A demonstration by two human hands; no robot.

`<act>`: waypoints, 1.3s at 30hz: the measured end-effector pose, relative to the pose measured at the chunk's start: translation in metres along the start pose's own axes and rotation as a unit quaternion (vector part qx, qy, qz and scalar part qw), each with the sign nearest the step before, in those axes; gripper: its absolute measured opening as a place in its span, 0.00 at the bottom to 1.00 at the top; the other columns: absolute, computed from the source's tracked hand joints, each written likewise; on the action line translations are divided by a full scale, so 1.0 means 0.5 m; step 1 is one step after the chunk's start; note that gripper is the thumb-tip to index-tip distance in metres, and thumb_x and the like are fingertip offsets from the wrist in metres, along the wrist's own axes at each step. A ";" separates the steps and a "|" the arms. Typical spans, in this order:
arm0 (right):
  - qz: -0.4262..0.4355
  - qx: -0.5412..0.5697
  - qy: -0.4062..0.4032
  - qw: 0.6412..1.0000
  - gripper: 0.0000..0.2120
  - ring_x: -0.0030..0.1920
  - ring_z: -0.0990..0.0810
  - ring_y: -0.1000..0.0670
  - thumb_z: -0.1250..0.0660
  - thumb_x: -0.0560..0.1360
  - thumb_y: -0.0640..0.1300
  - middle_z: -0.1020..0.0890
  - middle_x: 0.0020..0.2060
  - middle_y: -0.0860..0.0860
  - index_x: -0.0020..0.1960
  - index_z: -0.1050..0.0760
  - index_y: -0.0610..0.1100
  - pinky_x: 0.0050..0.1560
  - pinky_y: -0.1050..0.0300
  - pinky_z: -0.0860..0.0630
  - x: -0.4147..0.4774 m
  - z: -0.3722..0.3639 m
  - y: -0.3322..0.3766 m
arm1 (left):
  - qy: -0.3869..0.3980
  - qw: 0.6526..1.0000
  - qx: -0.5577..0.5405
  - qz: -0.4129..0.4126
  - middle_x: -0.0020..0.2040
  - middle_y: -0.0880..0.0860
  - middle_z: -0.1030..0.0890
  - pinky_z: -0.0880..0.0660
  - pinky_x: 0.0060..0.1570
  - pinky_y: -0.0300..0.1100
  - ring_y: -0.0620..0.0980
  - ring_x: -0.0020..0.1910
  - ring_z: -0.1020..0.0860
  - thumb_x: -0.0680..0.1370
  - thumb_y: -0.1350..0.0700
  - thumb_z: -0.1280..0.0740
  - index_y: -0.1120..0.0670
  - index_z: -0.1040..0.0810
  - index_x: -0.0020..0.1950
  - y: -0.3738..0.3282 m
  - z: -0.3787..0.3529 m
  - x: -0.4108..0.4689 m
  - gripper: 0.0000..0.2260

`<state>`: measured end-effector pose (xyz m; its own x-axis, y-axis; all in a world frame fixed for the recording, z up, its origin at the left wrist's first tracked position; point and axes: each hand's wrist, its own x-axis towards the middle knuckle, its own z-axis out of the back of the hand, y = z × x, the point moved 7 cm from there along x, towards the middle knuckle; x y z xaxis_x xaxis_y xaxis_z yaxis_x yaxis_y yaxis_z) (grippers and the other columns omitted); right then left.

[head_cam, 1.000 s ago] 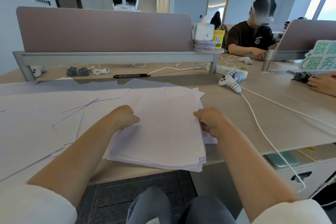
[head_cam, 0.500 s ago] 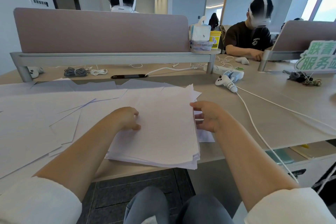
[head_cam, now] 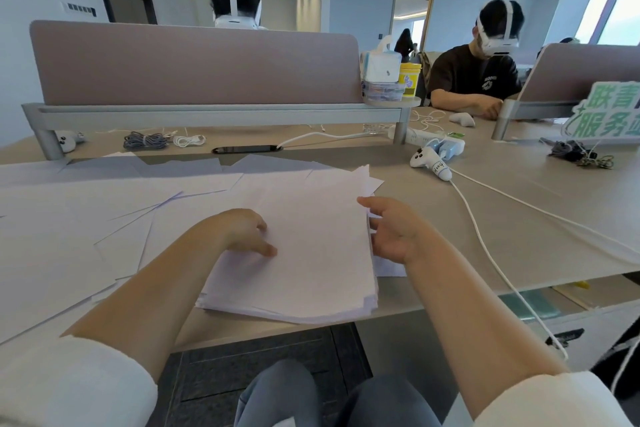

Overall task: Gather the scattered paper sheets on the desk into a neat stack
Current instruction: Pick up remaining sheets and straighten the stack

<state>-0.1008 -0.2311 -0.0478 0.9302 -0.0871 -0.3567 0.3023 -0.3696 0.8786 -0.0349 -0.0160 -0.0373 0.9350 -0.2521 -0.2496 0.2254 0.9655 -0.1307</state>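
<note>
The person's right hand (head_cam: pixel 391 229) has let go. A second ago it was curled tight on the right edge of the paper stack (head_cam: pixel 311 260); now its fingers are straight and spread, lying flat against that edge and holding nothing. The left hand (head_cam: pixel 242 232) has also loosened from a fist. It has slid a little to the right onto the top sheet, where it rests with fingers loosely bent and thumb out, pressing down rather than pinching anything.

The stack lies at the near edge of the table (head_cam: pixel 502 229), between the two hands, with its near end hanging slightly over the edge. Its right side now looks straighter than it did a second ago, which suggests the open right hand is tapping or pushing the edges into line while the left hand keeps the pile from sliding. The far right corner is still fanned, with several sheet corners poking out, and one sheet (head_cam: pixel 389 269) sticks out from under the stack beside the right wrist.

The task looks only partly done. The loose sheets (head_cam: pixel 69 225) still cover the left half of the table, overlapping at odd angles and running out of view. Squaring this pile is probably an in-between step before more of them are pulled in. A white controller (head_cam: pixel 431 163) and its cable (head_cam: pixel 485 243) lie to the right, apart from the paper.
</note>
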 end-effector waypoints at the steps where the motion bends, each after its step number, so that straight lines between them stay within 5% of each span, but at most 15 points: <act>1: -0.001 0.025 0.015 1.000 0.08 0.32 0.23 0.47 0.35 0.76 0.42 0.23 0.37 0.46 0.53 0.28 0.40 0.31 0.59 0.22 -0.001 -0.006 -0.006 | -0.003 1.000 0.002 0.002 0.72 0.51 0.33 0.37 0.66 0.44 0.53 0.69 0.33 0.73 0.42 0.32 0.51 0.34 0.73 0.000 0.001 -0.001 0.31; 4: -0.016 0.044 0.062 0.997 0.21 0.36 0.17 0.46 0.35 0.76 0.47 0.21 0.49 0.42 0.66 0.30 0.38 0.35 0.56 0.20 0.003 -0.020 -0.031 | -0.006 1.000 0.005 0.002 0.71 0.52 0.33 0.36 0.66 0.44 0.53 0.68 0.33 0.73 0.42 0.32 0.51 0.34 0.73 0.000 0.001 0.000 0.31; 8: -0.012 0.009 0.111 0.994 0.14 0.38 0.15 0.48 0.37 0.77 0.50 0.15 0.43 0.47 0.54 0.21 0.43 0.38 0.57 0.20 0.002 -0.031 -0.030 | 0.000 1.000 0.003 -0.003 0.72 0.51 0.34 0.37 0.68 0.45 0.53 0.69 0.34 0.73 0.42 0.32 0.51 0.34 0.73 0.001 -0.002 0.000 0.31; 13: 0.001 -0.112 0.043 0.993 0.07 0.40 0.20 0.47 0.40 0.78 0.34 0.18 0.42 0.45 0.54 0.25 0.38 0.42 0.55 0.22 0.005 -0.023 -0.019 | 0.001 1.000 -0.016 -0.005 0.71 0.51 0.32 0.35 0.66 0.44 0.52 0.68 0.32 0.73 0.41 0.33 0.51 0.34 0.72 0.009 -0.003 -0.001 0.30; 20: 0.048 0.013 0.019 0.999 0.09 0.17 0.23 0.52 0.44 0.80 0.37 0.22 0.18 0.47 0.41 0.30 0.39 0.16 0.67 0.31 0.002 -0.020 0.064 | -0.088 0.943 -0.319 0.035 0.69 0.54 0.28 0.35 0.65 0.46 0.53 0.65 0.28 0.76 0.35 0.43 0.55 0.30 0.70 0.064 0.052 -0.006 0.30; 22: 0.055 0.043 0.020 0.997 0.12 0.15 0.26 0.53 0.46 0.81 0.38 0.25 0.16 0.48 0.39 0.32 0.40 0.14 0.69 0.34 0.010 -0.034 0.075 | -0.070 0.883 -0.462 0.043 0.53 0.53 0.18 0.23 0.49 0.42 0.49 0.47 0.18 0.75 0.37 0.38 0.53 0.23 0.61 0.073 0.063 -0.004 0.24; 24: 0.061 0.072 0.022 0.995 0.12 0.17 0.24 0.53 0.46 0.81 0.39 0.23 0.18 0.48 0.40 0.31 0.40 0.15 0.68 0.32 0.024 -0.041 0.083 | -0.052 0.829 -0.554 0.057 0.37 0.52 0.19 0.25 0.26 0.34 0.46 0.27 0.21 0.75 0.43 0.33 0.54 0.22 0.50 0.074 0.077 -0.004 0.15; 25: 0.067 0.070 0.024 0.995 0.12 0.18 0.23 0.53 0.46 0.81 0.40 0.22 0.19 0.48 0.40 0.31 0.40 0.17 0.67 0.31 0.033 -0.044 0.087 | -0.058 0.824 -0.560 0.066 0.33 0.51 0.22 0.28 0.23 0.33 0.45 0.25 0.24 0.75 0.45 0.32 0.53 0.23 0.46 0.081 0.086 0.002 0.11; 28: 0.089 0.033 0.011 0.995 0.11 0.20 0.21 0.53 0.44 0.81 0.43 0.21 0.20 0.49 0.43 0.28 0.41 0.19 0.67 0.28 0.065 -0.045 0.100 | -0.060 0.841 -0.537 0.032 0.36 0.52 0.23 0.30 0.31 0.37 0.47 0.30 0.26 0.77 0.52 0.34 0.53 0.23 0.49 0.088 0.122 0.028 0.06; 32: 0.091 0.028 0.032 0.995 0.11 0.30 0.16 0.49 0.44 0.80 0.45 0.15 0.30 0.48 0.49 0.25 0.41 0.28 0.59 0.21 0.124 -0.075 0.123 | -0.081 0.899 -0.430 -0.007 0.51 0.50 0.21 0.28 0.42 0.36 0.48 0.44 0.23 0.78 0.55 0.34 0.50 0.28 0.61 0.104 0.165 0.097 0.12; 35: 0.068 -0.037 0.008 0.997 0.12 0.38 0.20 0.45 0.42 0.80 0.40 0.18 0.38 0.45 0.59 0.26 0.37 0.38 0.53 0.23 0.185 -0.101 0.138 | -0.087 0.905 -0.417 0.007 0.59 0.52 0.24 0.36 0.53 0.42 0.52 0.54 0.27 0.78 0.56 0.34 0.51 0.29 0.65 0.130 0.177 0.158 0.16; 37: 0.038 -0.094 -0.010 0.995 0.14 0.39 0.22 0.45 0.41 0.78 0.35 0.21 0.40 0.43 0.63 0.29 0.35 0.36 0.51 0.24 0.216 -0.108 0.131 | -0.081 0.925 -0.368 0.034 0.56 0.52 0.26 0.37 0.52 0.41 0.53 0.53 0.29 0.77 0.55 0.34 0.52 0.28 0.61 0.155 0.172 0.178 0.13; 39: 0.001 -0.129 0.001 0.992 0.08 0.33 0.20 0.46 0.40 0.76 0.31 0.19 0.34 0.43 0.53 0.26 0.36 0.28 0.56 0.21 0.232 -0.111 0.106 | -0.039 0.935 -0.351 0.041 0.52 0.54 0.23 0.31 0.48 0.43 0.54 0.48 0.26 0.77 0.59 0.33 0.56 0.26 0.51 0.181 0.153 0.184 0.05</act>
<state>0.0345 -0.2093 -0.0249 0.9309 -0.0865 -0.3550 0.3440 -0.1203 0.9312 0.0927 0.0533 0.0014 0.9643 -0.1470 -0.2203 -0.0584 0.6935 -0.7181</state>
